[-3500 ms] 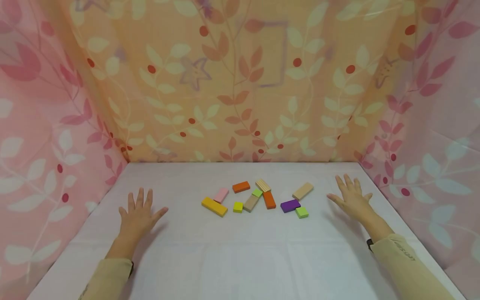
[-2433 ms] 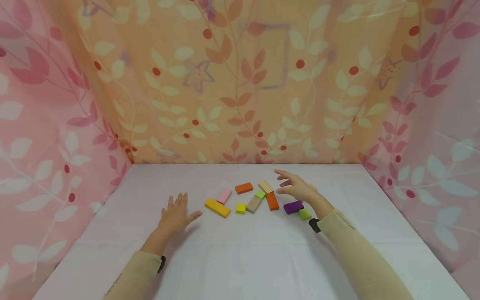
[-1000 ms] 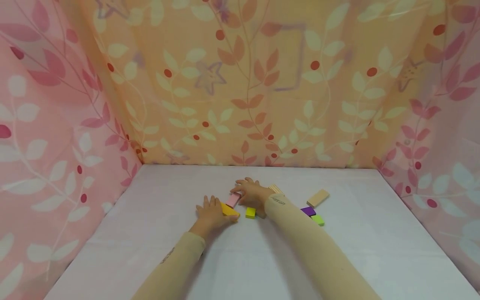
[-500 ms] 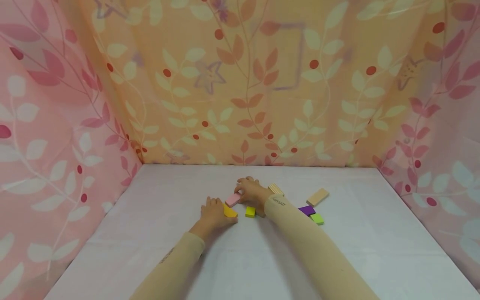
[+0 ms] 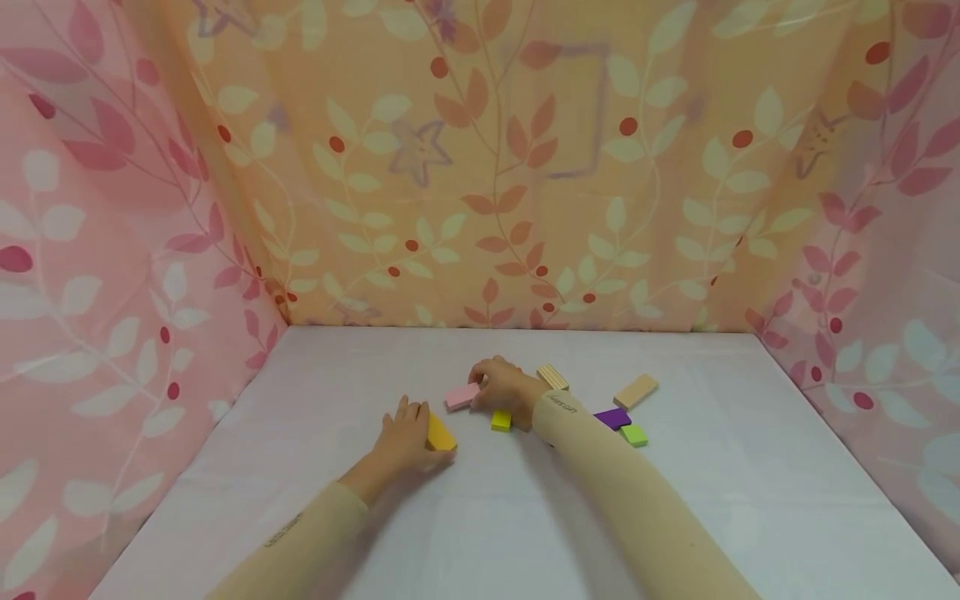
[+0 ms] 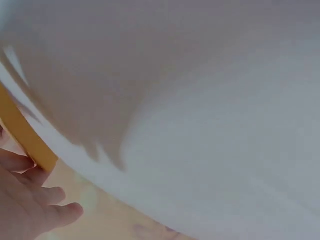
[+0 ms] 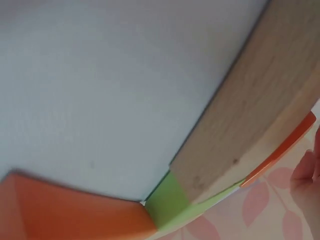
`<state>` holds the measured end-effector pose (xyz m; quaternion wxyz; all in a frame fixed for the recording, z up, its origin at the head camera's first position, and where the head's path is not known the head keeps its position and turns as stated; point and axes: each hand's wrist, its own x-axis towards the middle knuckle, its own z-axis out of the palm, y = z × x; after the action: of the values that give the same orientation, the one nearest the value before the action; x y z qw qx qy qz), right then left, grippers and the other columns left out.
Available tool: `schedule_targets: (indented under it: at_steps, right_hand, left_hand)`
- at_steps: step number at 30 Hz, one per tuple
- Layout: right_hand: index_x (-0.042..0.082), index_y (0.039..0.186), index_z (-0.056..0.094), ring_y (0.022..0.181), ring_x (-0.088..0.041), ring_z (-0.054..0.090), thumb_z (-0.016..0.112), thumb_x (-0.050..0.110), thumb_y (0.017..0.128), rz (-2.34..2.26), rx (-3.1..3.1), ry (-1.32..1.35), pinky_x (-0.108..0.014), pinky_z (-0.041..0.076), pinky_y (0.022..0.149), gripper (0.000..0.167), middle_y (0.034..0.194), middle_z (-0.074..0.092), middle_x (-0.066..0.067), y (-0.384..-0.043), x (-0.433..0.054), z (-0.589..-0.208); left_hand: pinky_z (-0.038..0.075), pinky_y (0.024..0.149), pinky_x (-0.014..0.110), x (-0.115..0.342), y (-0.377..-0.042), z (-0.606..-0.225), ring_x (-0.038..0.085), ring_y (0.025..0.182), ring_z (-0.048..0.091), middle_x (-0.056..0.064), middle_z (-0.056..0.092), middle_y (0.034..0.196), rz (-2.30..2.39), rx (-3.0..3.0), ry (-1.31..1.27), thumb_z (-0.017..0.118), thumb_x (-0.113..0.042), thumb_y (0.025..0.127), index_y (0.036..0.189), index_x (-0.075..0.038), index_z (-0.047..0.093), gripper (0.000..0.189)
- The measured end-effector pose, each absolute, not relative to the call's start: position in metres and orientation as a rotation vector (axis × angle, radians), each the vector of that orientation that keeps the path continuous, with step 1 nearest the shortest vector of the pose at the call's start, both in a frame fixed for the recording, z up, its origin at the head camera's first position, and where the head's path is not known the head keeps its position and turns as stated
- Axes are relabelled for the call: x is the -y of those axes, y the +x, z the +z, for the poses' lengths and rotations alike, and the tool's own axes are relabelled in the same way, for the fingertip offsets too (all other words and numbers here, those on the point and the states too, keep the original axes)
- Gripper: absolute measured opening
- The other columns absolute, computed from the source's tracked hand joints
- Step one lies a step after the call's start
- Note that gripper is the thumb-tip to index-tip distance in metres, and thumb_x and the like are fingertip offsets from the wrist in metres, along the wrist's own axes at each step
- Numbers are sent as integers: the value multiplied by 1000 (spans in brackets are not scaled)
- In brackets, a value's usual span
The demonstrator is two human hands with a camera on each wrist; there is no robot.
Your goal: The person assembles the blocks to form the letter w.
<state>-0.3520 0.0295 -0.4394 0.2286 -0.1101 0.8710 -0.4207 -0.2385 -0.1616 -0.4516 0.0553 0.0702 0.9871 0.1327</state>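
Observation:
My left hand point(image 5: 402, 437) grips a yellow-orange wooden block point(image 5: 441, 433) between thumb and fingers; in the left wrist view part of the same block point(image 6: 27, 132) shows against the fingers. To its right, my right hand point(image 5: 500, 385) pinches the right end of a pink block point(image 5: 461, 397). A small yellow block point(image 5: 501, 421) lies just below the right hand. In the right wrist view, a plain wood block point(image 7: 250, 105), a light green block point(image 7: 172, 200) and an orange block point(image 7: 75, 210) lie close together; the head view mostly hides them behind my right hand and sleeve.
A striped wood block point(image 5: 552, 377) lies behind my right wrist. Farther right are a plain wood block point(image 5: 636, 390), a purple block point(image 5: 613, 418) and a light green block point(image 5: 634, 435). Floral cloth walls point(image 5: 480, 208) enclose the white table point(image 5: 480, 517) at the back and sides.
Both hands came in from the sides to the blocks. The left hand took hold of the yellow-orange block and drew it left; the right hand took the pink block, which shifted slightly left and turned.

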Motion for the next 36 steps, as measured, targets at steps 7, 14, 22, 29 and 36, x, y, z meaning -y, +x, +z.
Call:
schedule_targets:
  at_steps: [7,14,22,29,36]
  right_hand:
    - [23,109,71,101,-22,50,71,5,88,-898,-2414,-650,-35,42,89,28,107,57,-1,-360,-29,-434]
    - [17,131,62,106,-20,51,69,24,91,-690,-2492,-729,-37,41,99,42,115,59,-1,-361,-21,-427]
    - [22,131,62,109,-20,47,69,27,92,-524,-2585,-817,-39,40,98,40,116,60,-2,-357,-8,-429]
    - [17,133,59,113,-22,45,74,43,85,-527,-2651,-757,-40,38,102,57,122,59,-3,-358,-7,-437]
    - [20,127,56,111,-25,43,74,63,74,-314,-2713,-837,-48,35,101,71,119,54,-5,-350,-5,-443]
  left_hand:
    - [20,108,66,163,-223,-454,46,140,22,27,41,142,313,-3004,347,70,-58,80,142,10,37,97]
    - [22,107,66,162,-216,-455,47,140,23,29,41,141,315,-3007,411,71,-59,80,141,11,39,98]
    - [21,107,67,162,-209,-456,46,140,23,28,41,143,345,-2999,451,71,-58,79,140,12,40,98]
    - [20,107,66,158,-205,-455,45,141,21,27,40,145,368,-2990,473,71,-58,80,141,12,38,98]
    - [20,108,66,157,-201,-453,45,141,21,26,39,146,335,-2976,477,69,-59,81,142,11,38,98]
